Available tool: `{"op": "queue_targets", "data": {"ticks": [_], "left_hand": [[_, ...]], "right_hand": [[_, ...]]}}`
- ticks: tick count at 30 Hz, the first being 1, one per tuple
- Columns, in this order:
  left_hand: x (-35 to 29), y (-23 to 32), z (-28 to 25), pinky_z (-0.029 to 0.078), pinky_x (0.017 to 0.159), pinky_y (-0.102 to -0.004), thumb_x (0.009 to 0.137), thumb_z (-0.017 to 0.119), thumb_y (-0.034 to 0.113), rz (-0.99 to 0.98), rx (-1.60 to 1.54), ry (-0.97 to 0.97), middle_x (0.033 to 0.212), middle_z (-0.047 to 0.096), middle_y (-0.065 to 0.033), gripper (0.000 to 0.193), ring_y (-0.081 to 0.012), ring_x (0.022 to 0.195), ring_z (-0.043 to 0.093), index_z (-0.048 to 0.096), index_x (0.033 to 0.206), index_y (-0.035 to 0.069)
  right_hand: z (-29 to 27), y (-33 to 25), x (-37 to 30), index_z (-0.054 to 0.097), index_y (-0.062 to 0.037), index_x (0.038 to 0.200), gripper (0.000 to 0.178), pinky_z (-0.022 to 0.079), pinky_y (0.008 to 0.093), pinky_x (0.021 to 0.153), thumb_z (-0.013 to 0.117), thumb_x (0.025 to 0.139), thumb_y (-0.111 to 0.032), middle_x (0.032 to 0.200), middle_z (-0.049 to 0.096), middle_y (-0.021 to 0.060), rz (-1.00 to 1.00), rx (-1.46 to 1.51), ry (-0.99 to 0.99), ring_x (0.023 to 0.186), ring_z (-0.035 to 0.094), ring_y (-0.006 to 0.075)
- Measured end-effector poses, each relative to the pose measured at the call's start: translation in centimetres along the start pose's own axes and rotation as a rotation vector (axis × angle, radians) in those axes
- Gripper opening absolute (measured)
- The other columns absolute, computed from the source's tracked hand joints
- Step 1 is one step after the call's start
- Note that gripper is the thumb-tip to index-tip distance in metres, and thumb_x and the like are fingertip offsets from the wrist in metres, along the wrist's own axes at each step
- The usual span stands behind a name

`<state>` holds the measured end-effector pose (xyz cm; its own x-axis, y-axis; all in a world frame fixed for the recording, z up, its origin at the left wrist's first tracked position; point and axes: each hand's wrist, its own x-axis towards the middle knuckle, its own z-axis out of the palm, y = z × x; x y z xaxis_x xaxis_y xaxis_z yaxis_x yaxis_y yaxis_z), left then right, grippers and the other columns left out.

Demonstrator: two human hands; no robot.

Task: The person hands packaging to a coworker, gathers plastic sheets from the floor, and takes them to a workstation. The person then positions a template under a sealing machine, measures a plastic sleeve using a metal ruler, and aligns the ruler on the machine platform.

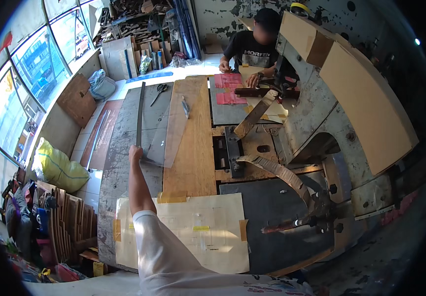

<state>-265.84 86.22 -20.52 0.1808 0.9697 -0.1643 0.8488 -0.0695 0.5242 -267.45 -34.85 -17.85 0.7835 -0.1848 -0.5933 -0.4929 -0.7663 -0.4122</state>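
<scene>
My left hand [135, 152] reaches out over the left side of the worktable, its fingers closed around the near end of a long dark straightedge [140, 116]. The strip points away from me. Beside it, a clear plastic sheet [161, 140] spreads from the grey tabletop onto the wooden board [193, 148]. Black-handled scissors [159, 92] lie on the grey top beyond the sheet. A small slim tool, perhaps a cutter knife [186, 107], rests on the wooden board. My right hand is out of view.
A pale sheet [183, 232] is taped down nearest me. At right stands a large grey press machine [316, 113] with a curved, wrapped lever [282, 172]. A co-worker [257, 49] handles pink pieces [228, 89] across the table. A yellow sack [60, 167] sits by the wall at left.
</scene>
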Motion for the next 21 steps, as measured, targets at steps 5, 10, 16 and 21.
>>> {"op": "queue_targets", "data": {"ticks": [5, 10, 16, 21], "left_hand": [[-6.7, -2.7, -4.2, 0.038, 0.046, -0.0244, 0.107, 0.037, 0.03, 0.103, -0.912, -0.147, 0.072, 0.049, -0.0003, 0.034, -0.0077, 0.05, 0.041, 0.05, 0.086, 0.008], [-21.2, 13.2, -8.6, 0.039, 0.05, -0.0219, 0.107, 0.037, 0.03, 0.366, -1.182, -0.078, 0.075, 0.05, -0.0003, 0.031, -0.0077, 0.054, 0.044, 0.052, 0.091, 0.007], [-42.6, 18.8, -10.9, 0.045, 0.057, -0.0252, 0.106, 0.042, 0.025, 0.755, -1.366, -0.096, 0.082, 0.057, -0.0038, 0.019, -0.0113, 0.061, 0.054, 0.05, 0.105, 0.007], [-58.3, 24.0, -13.5, 0.045, 0.049, -0.0268, 0.106, 0.043, 0.023, 0.755, -1.637, -0.208, 0.063, 0.04, 0.0003, 0.031, -0.0097, 0.048, 0.041, 0.046, 0.132, 0.007]], "right_hand": [[-2.3, 12.9, 10.8, 0.058, -0.0032, 0.116, 0.025, 0.052, 0.032, 0.054, 0.056, 0.096, -0.017, 0.102, 0.063, 0.0093, -0.285, -0.149, 0.112, 0.082, 0.063, 0.0169], [2.8, 8.7, 9.1, 0.059, 0.0024, 0.114, 0.022, 0.047, 0.0387, 0.094, 0.057, 0.095, -0.01, 0.111, 0.063, 0.0185, -0.387, 0.01, 0.587, 0.106, 0.061, 0.028], [-6.2, 1.2, 15.4, 0.056, -0.0088, 0.129, 0.031, 0.05, 0.0321, 0.082, 0.051, 0.103, -0.025, 0.116, 0.064, 0.0096, -0.31, 0.645, 0.907, 0.104, 0.062, 0.0184], [-19.0, -14.5, 12.2, 0.058, -0.0036, 0.125, 0.032, 0.049, 0.028, 0.084, 0.053, 0.103, -0.026, 0.115, 0.063, 0.0048, -0.605, 0.729, 1.045, 0.102, 0.061, 0.0152]]}}
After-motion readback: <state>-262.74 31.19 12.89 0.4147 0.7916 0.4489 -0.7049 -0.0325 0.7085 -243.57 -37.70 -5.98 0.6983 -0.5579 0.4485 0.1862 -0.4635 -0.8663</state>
